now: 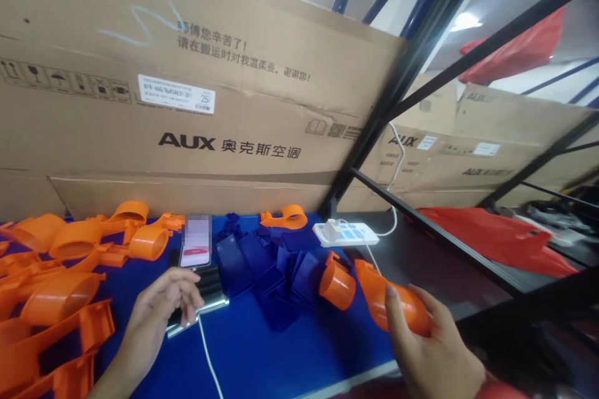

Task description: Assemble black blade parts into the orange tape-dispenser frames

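Observation:
My right hand grips an orange plastic part with a rounded, ring-like body, thumb on the near side and fingers behind it. Another orange ring-shaped part lies on the blue surface just left of it. My left hand hovers with loosely bent fingers, nothing visible between them, in front of a phone propped on a dark stand. Dark blue flat plastic pieces are piled between the two hands.
Many orange parts heap up at the left. A white power strip with a plug lies behind the blue pieces, and a white cable runs toward me. Large cardboard boxes stand behind; a black metal rack rises at the right.

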Motion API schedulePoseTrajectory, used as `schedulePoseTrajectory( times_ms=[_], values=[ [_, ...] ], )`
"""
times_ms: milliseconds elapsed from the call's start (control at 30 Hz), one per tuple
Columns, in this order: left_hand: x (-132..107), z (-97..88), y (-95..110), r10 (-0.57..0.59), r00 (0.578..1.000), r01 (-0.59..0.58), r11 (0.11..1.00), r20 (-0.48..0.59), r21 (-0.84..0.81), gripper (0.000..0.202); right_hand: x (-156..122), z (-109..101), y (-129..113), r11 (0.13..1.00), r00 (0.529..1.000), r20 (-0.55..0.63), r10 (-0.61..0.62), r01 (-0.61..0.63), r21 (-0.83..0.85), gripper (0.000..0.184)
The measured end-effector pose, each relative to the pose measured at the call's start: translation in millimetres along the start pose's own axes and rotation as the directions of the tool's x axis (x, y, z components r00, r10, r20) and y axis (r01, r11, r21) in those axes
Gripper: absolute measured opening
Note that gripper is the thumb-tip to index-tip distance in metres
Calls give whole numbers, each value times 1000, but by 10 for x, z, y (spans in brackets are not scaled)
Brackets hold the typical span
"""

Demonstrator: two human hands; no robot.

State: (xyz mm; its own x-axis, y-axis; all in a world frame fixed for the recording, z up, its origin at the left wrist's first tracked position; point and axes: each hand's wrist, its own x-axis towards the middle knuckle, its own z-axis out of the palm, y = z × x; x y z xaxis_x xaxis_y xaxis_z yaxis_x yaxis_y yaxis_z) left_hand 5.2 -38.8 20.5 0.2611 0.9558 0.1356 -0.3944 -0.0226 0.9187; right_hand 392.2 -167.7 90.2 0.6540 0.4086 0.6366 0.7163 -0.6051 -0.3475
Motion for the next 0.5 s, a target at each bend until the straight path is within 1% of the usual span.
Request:
schedulePoseTrajectory(
  times_ms=[67,100,133,167,200,233,300,333,367,400,433,500],
  values=[
    [-12,19,22,22,1000,-22,997,-12,70,36,-21,2,8,999,999,47,11,-10,-36,67],
    [-24,64,46,39,999,-36,989,-19,146,35,-26,12,3,998,996,80,25,-20,-53,66],
    [-41,142,77,64,998,-58,969,-16,241,31,-30,27,-7,997,992,116,39,-30,-73,66],
    [-59,260,112,78,997,-70,930,-7,360,25,-33,44,-21,995,987,154,52,-38,-92,66],
    [-78,417,144,102,994,-101,874,24,475,18,-35,62,-38,993,980,187,64,-44,-112,67],
    [-93,613,169,112,990,-142,822,89,551,18,-39,80,-56,991,973,219,73,-45,-129,69],
    [-99,1087,173,84,964,-227,757,254,613,22,-49,113,-83,988,958,275,77,-35,-153,70],
    [-85,1342,146,50,941,-262,734,335,627,20,-57,128,-89,988,952,298,71,-25,-155,70],
    [-57,1592,99,35,920,-294,719,390,630,21,-67,144,-89,988,946,317,59,-11,-153,69],
    [-17,1825,34,36,909,-317,704,415,635,26,-79,161,-81,989,942,333,44,6,-149,68],
    [35,2029,-46,42,909,-327,688,414,648,33,-94,177,-67,989,938,346,30,23,-147,67],
    [157,2336,-231,15,907,-316,685,421,657,46,-127,210,-20,988,931,364,1,56,-145,65]
  ],
)
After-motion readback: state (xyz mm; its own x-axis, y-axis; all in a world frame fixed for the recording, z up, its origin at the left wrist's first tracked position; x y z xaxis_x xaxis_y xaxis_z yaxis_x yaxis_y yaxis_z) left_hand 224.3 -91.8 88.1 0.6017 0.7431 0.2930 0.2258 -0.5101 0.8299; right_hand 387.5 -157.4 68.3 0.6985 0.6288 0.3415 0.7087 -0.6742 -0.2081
